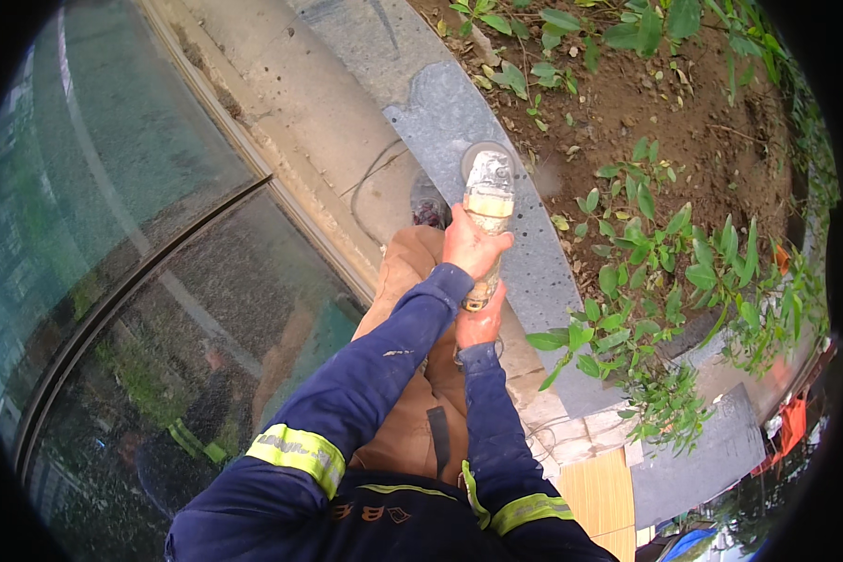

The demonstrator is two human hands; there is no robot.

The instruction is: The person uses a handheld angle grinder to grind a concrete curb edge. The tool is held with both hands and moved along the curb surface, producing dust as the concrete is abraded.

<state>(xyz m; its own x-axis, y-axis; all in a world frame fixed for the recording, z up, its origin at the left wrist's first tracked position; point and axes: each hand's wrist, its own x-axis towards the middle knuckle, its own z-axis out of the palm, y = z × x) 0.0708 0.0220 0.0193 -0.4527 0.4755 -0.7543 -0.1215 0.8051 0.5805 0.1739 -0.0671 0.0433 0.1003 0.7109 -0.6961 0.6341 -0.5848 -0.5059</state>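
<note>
An angle grinder (490,201), its body coated in pale dust, lies along my two hands over a grey stone curb. My left hand (473,245) wraps round the body just behind the grinder's head. Closer to me, my right hand (480,324) grips the rear end. At the far end a round disc (475,155) shows partly from under the head, over the top of the stone curb (541,251). Whether the disc touches the stone I cannot tell. The curb has a lighter, smoother patch (440,101) beside the disc.
Large dusty glass panes (150,281) in a dark frame stand on my left. A thin cable (354,201) loops over the pavement (295,103). To the right, a planting bed (571,140) holds soil and leafy plants (665,244). A loose grey slab (702,450) lies at lower right.
</note>
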